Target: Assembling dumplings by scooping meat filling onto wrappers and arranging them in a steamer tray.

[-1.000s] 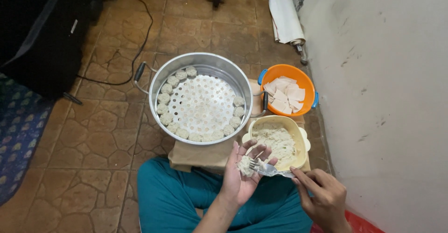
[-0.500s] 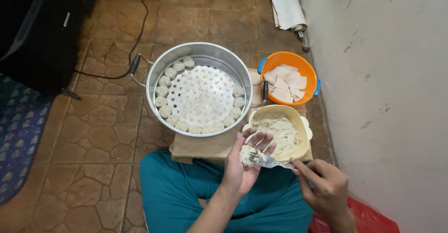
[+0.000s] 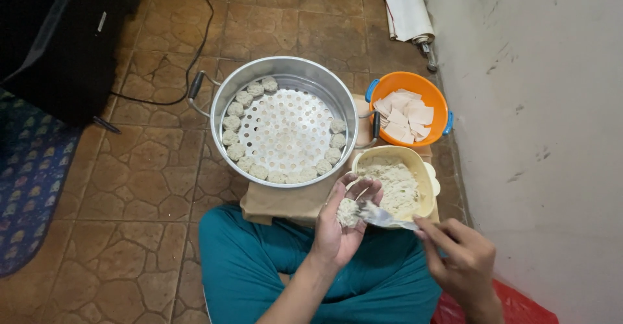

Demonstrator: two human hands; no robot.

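Seated on a tiled floor (image 3: 130,188), legs in teal trousers (image 3: 259,265) crossed under a low worktop (image 3: 285,201) draped in brown paper. Left hand (image 3: 341,223) cupped palm-up, fingers half curled around a dumpling (image 3: 348,212) in the making, wrapper cradled so the filling stays put. Right hand (image 3: 457,259) closed on the handle of a spoon (image 3: 383,217), bowl end pressed against the dumpling, apparently to tamp the filling in. Both held just beside the cream bowl of pale minced filling (image 3: 399,184), close enough for a short scoop.

Behind it, an orange bowl (image 3: 428,84) with blue handles, stacked with square wrappers (image 3: 405,113) within easy reach. On the worktop's far side, a metal steamer pot (image 3: 285,71) with a perforated tray (image 3: 285,129); finished dumplings (image 3: 237,132) set around the rim in a ring, touching one another, middle bare, likely filling inward from the edge.

Hard to make out: whether the wrapper is fully under the filling, hidden by fingers. Spoon handle mostly buried in the right fist. Worktop's shape concealed under pot, bowls and paper. Red plastic (image 3: 513,304) cut off at the lower edge. Dark bag (image 3: 65,45) and patterned mat (image 3: 29,181) cropped at left; a rolled white sheet (image 3: 405,6) against the wall (image 3: 545,103), its top out of frame.
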